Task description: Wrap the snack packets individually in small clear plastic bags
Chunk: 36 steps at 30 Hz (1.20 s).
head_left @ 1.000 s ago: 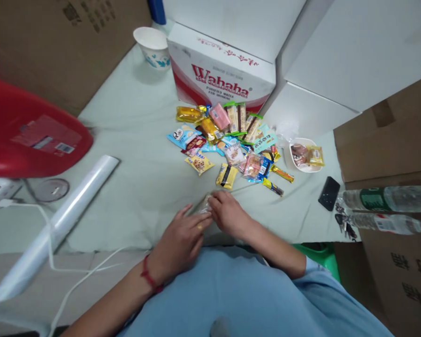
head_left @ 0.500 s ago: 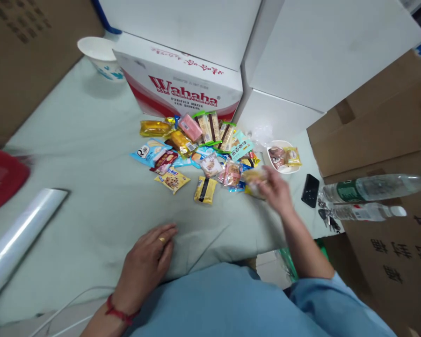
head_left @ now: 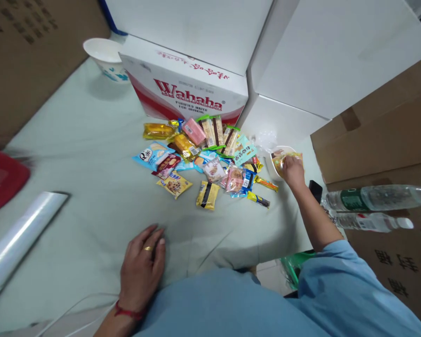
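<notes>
While the left hand (head_left: pixel 141 264) stays flat, the right hand's (head_left: pixel 293 169) fingers now press a snack packet (head_left: pixel 279 162) into the white bowl (head_left: pixel 272 169).

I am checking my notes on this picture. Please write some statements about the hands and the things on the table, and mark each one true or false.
1. The right hand is at the white bowl, on a yellow snack packet. True.
2. The left hand holds a snack. False: it lies flat on the cloth, holding nothing.
3. The paper cup stands left of the Wahaha box. True.
4. The snack pile lies inside the Wahaha box. False: it lies on the cloth in front of it.
</notes>
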Each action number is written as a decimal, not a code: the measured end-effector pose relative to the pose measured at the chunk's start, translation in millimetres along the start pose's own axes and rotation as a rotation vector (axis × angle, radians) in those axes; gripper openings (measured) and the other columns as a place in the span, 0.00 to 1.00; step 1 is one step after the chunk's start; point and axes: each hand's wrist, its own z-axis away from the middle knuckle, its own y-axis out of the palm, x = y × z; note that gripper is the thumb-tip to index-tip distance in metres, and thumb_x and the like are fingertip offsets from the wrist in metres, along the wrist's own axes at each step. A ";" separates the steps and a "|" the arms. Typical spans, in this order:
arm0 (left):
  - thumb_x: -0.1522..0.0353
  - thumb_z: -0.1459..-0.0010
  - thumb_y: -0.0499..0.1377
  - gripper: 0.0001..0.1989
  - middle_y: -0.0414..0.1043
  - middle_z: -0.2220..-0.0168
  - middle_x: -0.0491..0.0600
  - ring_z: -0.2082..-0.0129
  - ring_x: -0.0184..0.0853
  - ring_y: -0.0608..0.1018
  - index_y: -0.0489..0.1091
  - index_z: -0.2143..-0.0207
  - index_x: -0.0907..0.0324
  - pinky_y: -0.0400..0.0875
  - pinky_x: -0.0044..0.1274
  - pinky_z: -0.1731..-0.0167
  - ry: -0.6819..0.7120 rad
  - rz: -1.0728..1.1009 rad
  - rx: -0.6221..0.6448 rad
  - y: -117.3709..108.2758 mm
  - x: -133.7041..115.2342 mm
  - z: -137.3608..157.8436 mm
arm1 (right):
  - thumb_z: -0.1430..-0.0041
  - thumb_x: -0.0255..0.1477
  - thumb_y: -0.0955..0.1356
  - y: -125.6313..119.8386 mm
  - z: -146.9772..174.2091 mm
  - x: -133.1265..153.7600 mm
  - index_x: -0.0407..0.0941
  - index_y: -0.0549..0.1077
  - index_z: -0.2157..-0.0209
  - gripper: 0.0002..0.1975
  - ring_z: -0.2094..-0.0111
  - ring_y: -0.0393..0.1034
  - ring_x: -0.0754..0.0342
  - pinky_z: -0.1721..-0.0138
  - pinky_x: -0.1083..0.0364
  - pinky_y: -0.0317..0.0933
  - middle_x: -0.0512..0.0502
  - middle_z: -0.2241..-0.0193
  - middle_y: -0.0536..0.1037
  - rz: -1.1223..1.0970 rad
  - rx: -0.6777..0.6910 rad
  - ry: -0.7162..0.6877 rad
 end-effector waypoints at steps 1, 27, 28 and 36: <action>0.67 0.31 0.53 0.16 0.78 0.47 0.57 0.48 0.45 0.81 0.73 0.45 0.57 0.76 0.38 0.45 -0.001 0.024 0.007 0.9 3.0 2.2 | 0.35 0.31 0.62 -2.0 1.7 1.2 0.38 0.74 0.57 0.14 0.54 0.65 0.39 0.48 0.41 0.61 0.31 0.61 0.76 0.063 -0.024 -0.013; 0.53 0.31 0.56 0.17 0.73 0.64 0.48 0.69 0.31 0.76 0.74 0.59 0.58 0.72 0.23 0.69 -0.456 0.830 0.061 -12.0 -66.7 -57.7 | 0.42 0.44 0.75 -19.9 151.9 187.9 0.47 0.74 0.64 0.16 0.82 0.61 0.60 0.79 0.60 0.60 0.57 0.80 0.69 -1.388 0.293 0.348; 0.51 0.33 0.57 0.19 0.73 0.65 0.47 0.70 0.30 0.75 0.72 0.59 0.58 0.71 0.22 0.71 -0.539 0.934 0.094 -10.2 -72.1 -66.4 | 0.41 0.44 0.74 -16.5 157.2 190.7 0.47 0.74 0.63 0.16 0.81 0.62 0.59 0.78 0.59 0.61 0.57 0.79 0.69 -1.393 0.323 0.322; 0.46 0.52 0.71 0.30 0.71 0.74 0.43 0.77 0.25 0.69 0.73 0.59 0.61 0.59 0.17 0.80 -0.719 1.316 0.549 2.7 -91.4 -82.3 | 0.35 0.46 0.71 -22.6 158.1 193.2 0.48 0.75 0.61 0.15 0.75 0.70 0.54 0.71 0.55 0.65 0.52 0.75 0.74 -1.241 0.448 -0.036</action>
